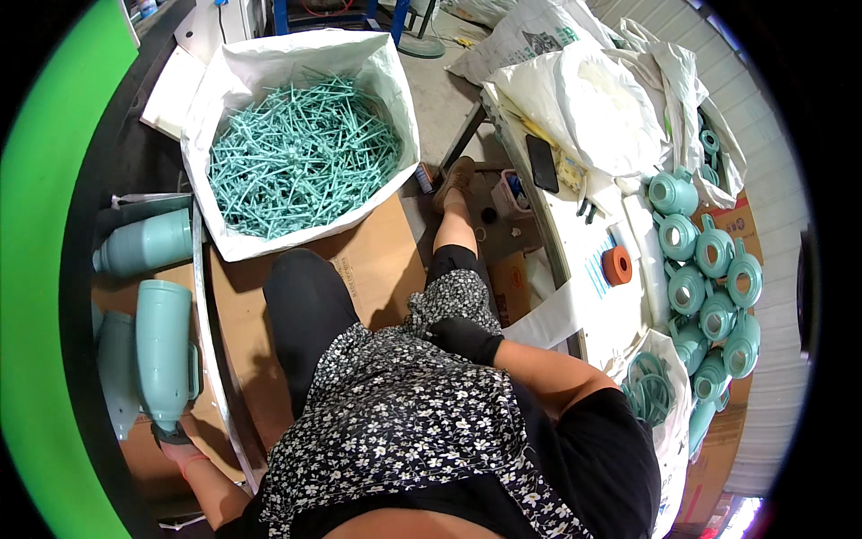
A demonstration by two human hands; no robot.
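Note:
At the lower left, my left hand point(171, 437), in a dark glove, is closed around the narrow end of a teal plastic jug body point(163, 346) with a side handle. The jug's wide end points away from me. Another teal jug body point(117, 373) lies against its left side, and a third teal jug body point(148, 242) rests farther off in the same bay. My right hand point(464, 341), in a black glove, lies on my flowered apron point(386, 431) over my thigh. Its fingers blend into the dark cloth, so their pose is unclear.
Ahead stands a large white sack point(301, 49) full of thin teal plastic sprues. On the right, a table point(584, 242) carries a phone point(541, 163) and an orange tape roll point(617, 265). Several teal ring-shaped parts point(716, 251) are stacked beside it. A metal rail point(211, 359) borders the jug bay.

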